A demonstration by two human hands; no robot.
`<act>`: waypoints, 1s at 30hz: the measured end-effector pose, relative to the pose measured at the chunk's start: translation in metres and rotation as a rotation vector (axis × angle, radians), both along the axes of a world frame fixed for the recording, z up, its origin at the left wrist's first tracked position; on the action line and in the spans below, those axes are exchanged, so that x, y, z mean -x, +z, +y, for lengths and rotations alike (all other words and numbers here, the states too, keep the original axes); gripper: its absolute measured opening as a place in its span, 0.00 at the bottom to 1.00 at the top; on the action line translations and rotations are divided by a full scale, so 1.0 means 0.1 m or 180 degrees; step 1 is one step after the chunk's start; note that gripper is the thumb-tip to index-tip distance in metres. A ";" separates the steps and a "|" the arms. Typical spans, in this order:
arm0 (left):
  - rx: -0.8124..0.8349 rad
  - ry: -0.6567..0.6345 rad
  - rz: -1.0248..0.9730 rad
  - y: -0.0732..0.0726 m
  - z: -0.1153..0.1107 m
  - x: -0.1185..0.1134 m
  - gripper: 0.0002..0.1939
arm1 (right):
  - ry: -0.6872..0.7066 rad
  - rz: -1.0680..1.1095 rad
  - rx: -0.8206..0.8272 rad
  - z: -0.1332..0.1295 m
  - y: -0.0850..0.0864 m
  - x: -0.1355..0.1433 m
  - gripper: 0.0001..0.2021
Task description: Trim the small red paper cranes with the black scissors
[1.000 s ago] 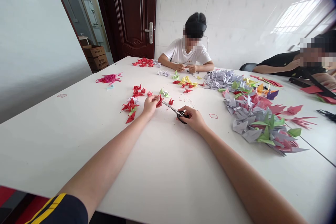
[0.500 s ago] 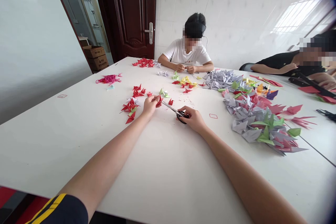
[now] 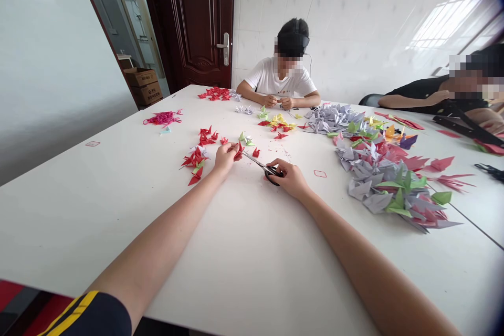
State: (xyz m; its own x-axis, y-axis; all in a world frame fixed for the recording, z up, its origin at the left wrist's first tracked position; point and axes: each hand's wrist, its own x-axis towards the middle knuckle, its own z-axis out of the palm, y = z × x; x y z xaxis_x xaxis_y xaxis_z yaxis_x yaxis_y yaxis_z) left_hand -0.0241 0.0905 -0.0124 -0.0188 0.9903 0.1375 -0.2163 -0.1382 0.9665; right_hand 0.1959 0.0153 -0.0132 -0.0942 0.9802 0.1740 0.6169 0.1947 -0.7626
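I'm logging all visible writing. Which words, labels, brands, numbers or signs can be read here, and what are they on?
No text is legible.
Cardboard boxes: dark printing, too small and blurred.
White T-shirt: small print on the front, too small.
White table: two red outlined marks; any writing inside is too small to tell.
Scissors: no marking can be made out.

Left arm (image 3: pixel 157 241): forearm bare, extended over the near edge of the counter (image 3: pixel 244 273), slanting inward. Left hand (image 3: pixel 226 158): closed in a pinch. Right arm (image 3: pixel 354 236): bare, slanting inward. Right hand (image 3: pixel 292 178): curled in a grip, apart from left.
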 end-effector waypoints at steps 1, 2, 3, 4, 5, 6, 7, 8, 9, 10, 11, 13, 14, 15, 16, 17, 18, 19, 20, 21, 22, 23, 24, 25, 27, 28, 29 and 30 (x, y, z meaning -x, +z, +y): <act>0.0002 -0.0003 0.0009 0.00 0.00 0.00 0.09 | 0.0005 0.0002 -0.0001 0.00 0.00 0.00 0.19; 0.0004 -0.0001 0.0018 -0.01 0.01 0.00 0.09 | 0.0012 0.0003 0.0000 0.00 0.00 0.00 0.19; 0.0006 0.0001 0.0027 -0.01 0.01 0.00 0.09 | 0.0015 0.0000 0.0002 0.00 -0.01 0.00 0.19; 0.0011 0.0001 0.0039 -0.02 0.01 0.00 0.09 | 0.0014 -0.0010 0.0003 0.01 -0.01 0.00 0.19; 0.0014 0.0000 0.0048 -0.02 0.02 0.00 0.08 | 0.0006 -0.0024 0.0001 0.01 0.00 0.00 0.18; 0.0012 -0.0001 0.0054 -0.02 0.02 0.01 0.08 | -0.0001 -0.0039 0.0001 0.01 0.00 0.00 0.18; 0.0007 -0.0006 0.0060 -0.03 0.02 0.01 0.08 | -0.0005 -0.0054 0.0004 0.01 0.00 0.00 0.18; 0.0006 -0.0013 0.0065 -0.03 0.02 0.01 0.08 | -0.0008 -0.0068 0.0005 0.01 0.00 0.00 0.19; 0.0003 -0.0021 0.0070 -0.03 0.02 0.01 0.09 | -0.0013 -0.0082 0.0007 0.01 0.01 0.00 0.19; -0.0001 -0.0028 0.0075 -0.04 0.03 0.01 0.09 | -0.0018 -0.0097 0.0008 0.01 0.01 0.00 0.19; -0.0005 -0.0033 0.0081 -0.04 0.03 0.01 0.09 | -0.0024 -0.0108 0.0010 0.01 0.01 0.00 0.19; 0.0001 -0.0034 0.0095 -0.04 0.03 0.01 0.09 | -0.0031 -0.0109 0.0018 0.01 0.01 0.00 0.19; 0.0004 -0.0030 0.0097 -0.04 0.03 0.01 0.08 | -0.0028 -0.0098 0.0023 0.01 0.00 0.00 0.19; 0.0008 -0.0028 0.0099 -0.04 0.03 0.01 0.08 | -0.0021 -0.0086 0.0028 0.01 0.00 0.00 0.19; 0.0014 -0.0026 0.0101 -0.04 0.03 0.01 0.08 | -0.0018 -0.0076 0.0027 0.01 0.00 0.00 0.19; 0.0017 -0.0021 0.0101 -0.04 0.03 0.01 0.08 | -0.0015 -0.0071 0.0025 0.01 0.00 0.00 0.19; 0.0017 -0.0020 0.0101 -0.04 0.03 0.01 0.07 | -0.0014 -0.0072 0.0021 0.01 0.00 0.00 0.19; 0.0016 -0.0019 0.0102 -0.03 0.03 0.01 0.07 | -0.0013 -0.0077 0.0017 0.00 0.00 0.00 0.19; 0.0018 -0.0018 0.0105 -0.03 0.03 0.01 0.07 | -0.0013 -0.0080 0.0013 0.00 0.00 0.00 0.19; 0.0019 -0.0015 0.0107 -0.03 0.03 0.01 0.07 | -0.0012 -0.0084 0.0012 0.00 0.01 0.00 0.19; 0.0016 -0.0017 0.0107 -0.03 0.03 0.01 0.07 | -0.0014 -0.0092 0.0013 0.00 0.01 0.00 0.19; 0.0011 -0.0022 0.0108 -0.03 0.03 0.01 0.08 | -0.0019 -0.0103 0.0018 0.00 0.02 0.01 0.19; 0.0007 -0.0027 0.0107 -0.03 0.03 0.01 0.08 | -0.0028 -0.0116 0.0023 0.00 0.02 0.01 0.19; -0.0001 -0.0029 0.0104 -0.03 0.02 0.01 0.08 | -0.0032 -0.0129 0.0029 0.00 0.02 0.01 0.19; -0.0014 -0.0029 0.0094 -0.03 0.02 0.00 0.09 | -0.0034 -0.0144 0.0035 0.00 0.02 0.01 0.19; -0.0016 -0.0027 0.0089 -0.03 0.02 0.00 0.10 | -0.0032 -0.0147 0.0032 0.00 0.02 0.01 0.19; -0.0018 -0.0025 0.0086 -0.03 0.02 0.00 0.10 | -0.0029 -0.0150 0.0026 0.00 0.02 0.01 0.19; -0.0021 -0.0026 0.0081 -0.03 0.02 0.00 0.11 | -0.0027 -0.0153 0.0017 0.00 0.02 0.01 0.19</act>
